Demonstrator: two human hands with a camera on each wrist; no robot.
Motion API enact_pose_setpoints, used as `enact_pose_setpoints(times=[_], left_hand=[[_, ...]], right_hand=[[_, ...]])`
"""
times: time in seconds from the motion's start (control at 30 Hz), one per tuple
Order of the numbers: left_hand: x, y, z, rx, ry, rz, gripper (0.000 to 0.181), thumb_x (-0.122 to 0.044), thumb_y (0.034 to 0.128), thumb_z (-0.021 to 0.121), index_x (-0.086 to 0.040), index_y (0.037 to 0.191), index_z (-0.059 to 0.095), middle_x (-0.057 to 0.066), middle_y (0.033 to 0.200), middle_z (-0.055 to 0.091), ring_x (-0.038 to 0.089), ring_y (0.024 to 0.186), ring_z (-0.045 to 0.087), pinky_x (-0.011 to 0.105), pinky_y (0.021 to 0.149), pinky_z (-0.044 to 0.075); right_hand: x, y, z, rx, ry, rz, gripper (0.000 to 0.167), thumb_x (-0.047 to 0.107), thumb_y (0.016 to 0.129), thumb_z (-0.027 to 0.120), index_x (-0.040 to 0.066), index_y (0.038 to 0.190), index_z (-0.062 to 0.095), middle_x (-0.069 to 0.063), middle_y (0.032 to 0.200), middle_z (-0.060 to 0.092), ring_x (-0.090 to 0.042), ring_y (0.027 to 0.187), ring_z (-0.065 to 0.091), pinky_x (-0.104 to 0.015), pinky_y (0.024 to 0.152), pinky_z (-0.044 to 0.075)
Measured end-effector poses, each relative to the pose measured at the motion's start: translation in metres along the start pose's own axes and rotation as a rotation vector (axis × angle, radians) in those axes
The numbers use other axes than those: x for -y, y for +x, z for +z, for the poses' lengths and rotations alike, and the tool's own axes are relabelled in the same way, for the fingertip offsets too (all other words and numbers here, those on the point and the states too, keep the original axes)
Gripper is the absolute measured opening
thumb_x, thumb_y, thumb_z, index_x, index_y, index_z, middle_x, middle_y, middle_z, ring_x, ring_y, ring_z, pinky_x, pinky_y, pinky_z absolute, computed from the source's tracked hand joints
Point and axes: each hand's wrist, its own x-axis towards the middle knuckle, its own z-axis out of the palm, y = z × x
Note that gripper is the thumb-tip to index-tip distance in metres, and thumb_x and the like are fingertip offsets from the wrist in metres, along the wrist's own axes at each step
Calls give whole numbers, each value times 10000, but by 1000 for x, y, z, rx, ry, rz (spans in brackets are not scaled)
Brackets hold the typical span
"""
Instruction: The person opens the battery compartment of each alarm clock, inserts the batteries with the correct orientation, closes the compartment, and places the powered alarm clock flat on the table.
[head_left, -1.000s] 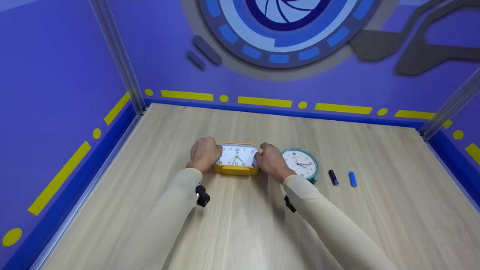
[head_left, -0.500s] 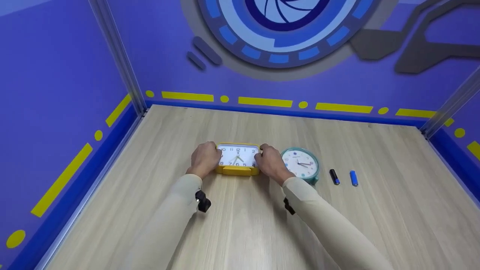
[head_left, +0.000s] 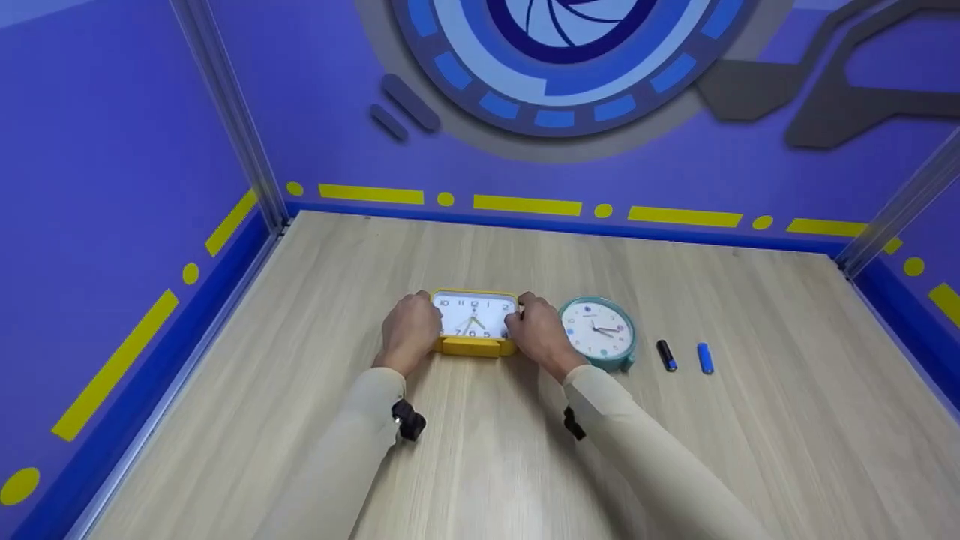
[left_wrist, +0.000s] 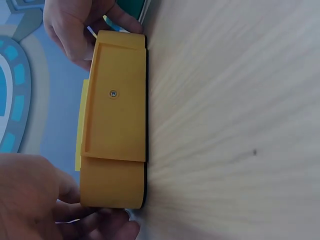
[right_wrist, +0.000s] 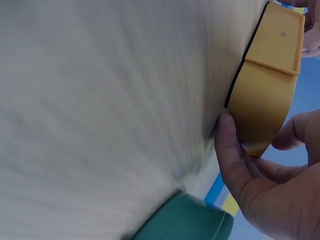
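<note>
A rectangular yellow alarm clock (head_left: 473,319) lies face up on the wooden table, its white dial showing. My left hand (head_left: 410,330) grips its left side and my right hand (head_left: 541,328) its right side, thumbs at the edges of the dial. In the left wrist view, the clock's yellow side (left_wrist: 115,115) shows a small screw, and its dark back edge is close to the tabletop; whether it fully touches cannot be told. Right of my right hand lies a round green clock (head_left: 598,328), also face up, partly covered by that hand in the head view.
Two small batteries lie to the right of the green clock, a black one (head_left: 666,355) and a blue one (head_left: 705,358). Blue printed panels (head_left: 525,169) stand along the back and sides of the wooden table (head_left: 480,450).
Both hands and the yellow clock have shifted very slightly toward me or downward. The grip on the clock stays the same. The batteries and the green clock have not moved visibly.
</note>
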Motion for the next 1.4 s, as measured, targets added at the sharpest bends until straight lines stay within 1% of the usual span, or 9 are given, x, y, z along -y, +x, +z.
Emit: enact_pose_setpoints(times=[0.2,0.33,0.47,0.67,0.83,1.0,1.1,1.2,1.4], left_hand=[[2,-8,0,-11,42,24,278,-158,1095,538,34,1245,672,149,1080,696,246,937,649,434,847,547],[4,-14,0,-19,37,52,297,-172,1094,545,32,1272,665,147,1088,696,255,958,652,443,864,545],[9,-16,-2,-26,22,71,300,-179,1075,574,26,1269,675,140,1065,697,255,930,636,451,841,537],[10,-20,-6,-20,7,80,237,-166,1056,606,5,1190,699,104,995,678,224,852,582,417,777,507],[11,-27,-7,-17,16,108,200,-162,1048,613,-1,1124,705,91,944,677,209,804,581,402,729,507],[13,-36,-10,-13,35,129,212,-175,1035,636,1,1124,712,90,937,679,213,796,581,403,721,507],[14,-41,-12,-7,36,133,230,-182,1027,656,2,1151,717,90,962,687,212,808,583,395,741,509],[15,-46,-12,-2,37,152,229,-177,1015,674,7,1142,721,90,955,695,208,791,582,390,725,508],[12,-50,-16,48,57,181,174,-193,983,702,-24,1025,707,46,843,653,188,712,565,366,661,459]], right_hand=[[-2,-6,1,1,14,24,493,229,1081,577,17,1518,492,-153,1303,610,-266,1080,595,-366,937,524],[-3,-12,0,-10,-23,4,472,224,1078,572,6,1492,506,-145,1249,614,-257,1049,596,-360,901,520],[-4,-16,1,-21,-57,-21,453,229,1075,575,-3,1461,521,-137,1206,617,-249,1026,593,-361,889,518],[-4,-22,0,-26,-70,-28,430,232,1056,602,8,1417,540,-128,1181,619,-250,1010,595,-356,863,523],[-6,-29,0,-36,-115,-52,397,213,1044,612,-1,1375,562,-116,1119,620,-240,967,593,-356,827,518],[-5,-37,-2,-32,-158,-53,372,204,1040,619,5,1351,580,-107,1085,624,-237,941,593,-360,818,516],[-4,-41,-3,-14,-162,-37,363,211,1045,626,24,1352,575,-93,1070,611,-231,941,594,-351,799,513],[-4,-45,-4,2,-174,-38,332,201,1046,629,33,1327,578,-82,1042,607,-226,927,595,-345,774,508],[-8,-54,-7,27,-173,-23,299,198,1043,643,54,1298,578,-79,1048,614,-226,941,597,-337,771,512]])
